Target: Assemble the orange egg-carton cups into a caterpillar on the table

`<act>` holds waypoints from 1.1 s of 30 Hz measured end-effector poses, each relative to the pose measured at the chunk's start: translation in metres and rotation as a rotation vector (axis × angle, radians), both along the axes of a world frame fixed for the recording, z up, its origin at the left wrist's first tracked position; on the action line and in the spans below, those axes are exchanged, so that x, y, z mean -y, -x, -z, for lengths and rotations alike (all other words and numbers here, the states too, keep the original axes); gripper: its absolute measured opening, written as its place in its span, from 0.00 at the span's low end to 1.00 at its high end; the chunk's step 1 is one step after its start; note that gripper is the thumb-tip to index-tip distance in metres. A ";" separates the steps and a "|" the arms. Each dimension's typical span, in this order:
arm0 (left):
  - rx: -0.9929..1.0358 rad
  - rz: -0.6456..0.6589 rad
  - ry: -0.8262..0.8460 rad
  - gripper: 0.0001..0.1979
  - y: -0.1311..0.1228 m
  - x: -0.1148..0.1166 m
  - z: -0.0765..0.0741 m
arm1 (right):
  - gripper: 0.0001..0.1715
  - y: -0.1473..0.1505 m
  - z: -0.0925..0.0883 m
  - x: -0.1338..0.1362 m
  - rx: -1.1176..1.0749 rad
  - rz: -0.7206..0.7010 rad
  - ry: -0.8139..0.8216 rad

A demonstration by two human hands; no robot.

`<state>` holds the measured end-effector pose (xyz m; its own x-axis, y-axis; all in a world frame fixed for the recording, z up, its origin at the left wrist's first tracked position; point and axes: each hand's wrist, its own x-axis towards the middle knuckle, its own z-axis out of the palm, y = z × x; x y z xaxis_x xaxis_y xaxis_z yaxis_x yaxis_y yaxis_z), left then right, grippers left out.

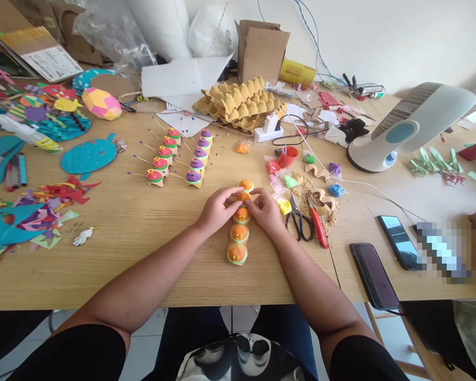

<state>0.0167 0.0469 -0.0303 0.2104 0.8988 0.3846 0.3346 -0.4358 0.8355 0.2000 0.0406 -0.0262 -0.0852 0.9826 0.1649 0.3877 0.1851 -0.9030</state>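
Observation:
A strip of egg-carton cups made into a caterpillar [238,233] lies lengthwise in front of me, its bumps capped with orange clay over pale green, several bearing small yellow faces. My left hand [221,209] grips it from the left near the far end, thumb and forefinger bent against the second bump. From the right, my right hand [266,210] presses its fingertips on that same bump. The fingers hide part of it, and any small piece between them cannot be made out. Two finished-looking strips, one red and green [165,152], one purple [198,153], stand to the left with thin sticks.
Black-handled scissors [299,219] and a red utility knife [318,222] lie right of my hand, near bagged clay [284,205] and a red cup [288,156]. A white fan [404,127], phones [375,275], egg cartons [238,103] and paper scraps [43,217] surround the work.

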 end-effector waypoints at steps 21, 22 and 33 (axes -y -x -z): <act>0.105 0.076 0.075 0.19 0.001 0.000 0.007 | 0.17 0.000 -0.008 0.000 -0.023 -0.070 0.076; 0.104 0.077 0.075 0.18 0.001 0.000 0.007 | 0.16 -0.001 -0.009 0.000 -0.028 -0.074 0.087; 0.100 0.073 0.063 0.17 -0.001 0.001 0.004 | 0.16 -0.001 -0.012 0.000 -0.043 -0.072 0.115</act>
